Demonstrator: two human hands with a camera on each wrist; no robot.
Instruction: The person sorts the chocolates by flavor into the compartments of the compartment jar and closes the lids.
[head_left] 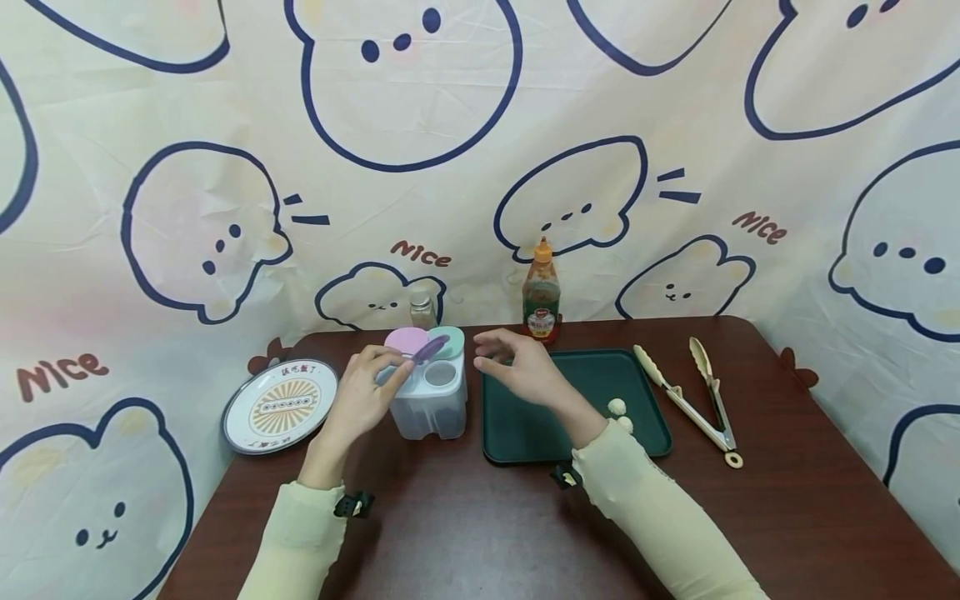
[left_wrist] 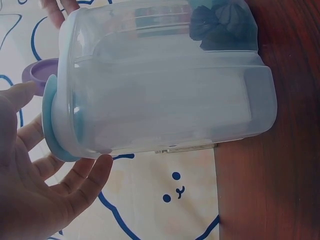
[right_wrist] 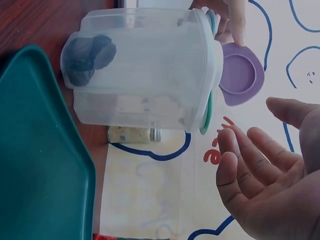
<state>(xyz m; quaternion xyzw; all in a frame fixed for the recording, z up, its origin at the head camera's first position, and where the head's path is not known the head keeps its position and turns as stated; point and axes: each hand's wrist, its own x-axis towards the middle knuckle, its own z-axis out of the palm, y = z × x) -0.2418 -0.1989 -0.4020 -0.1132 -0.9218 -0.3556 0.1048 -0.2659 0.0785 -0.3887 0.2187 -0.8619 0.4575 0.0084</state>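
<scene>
My left hand [head_left: 363,387] pinches a small purple lid [head_left: 431,348] by its edge, tilted above the clear storage box [head_left: 429,412]. The lid's ringed underside faces the camera in the right wrist view. In the box's white top, one round opening [head_left: 440,374] is uncovered; a pink lid [head_left: 406,339] and a green lid [head_left: 452,340] stay on behind it. A light-blue lid [left_wrist: 51,120] sits beside my left fingers. Dark round items [right_wrist: 90,59] lie at the bottom of one compartment. My right hand [head_left: 525,367] hovers right of the box, fingers loosely bent, holding nothing.
Right of the box lies a green tray [head_left: 525,425] with small pale balls [head_left: 617,407]. Tongs [head_left: 705,408] rest farther right, a patterned plate [head_left: 281,407] at left. Behind stand a sauce bottle [head_left: 542,296] and a small glass jar [head_left: 422,309].
</scene>
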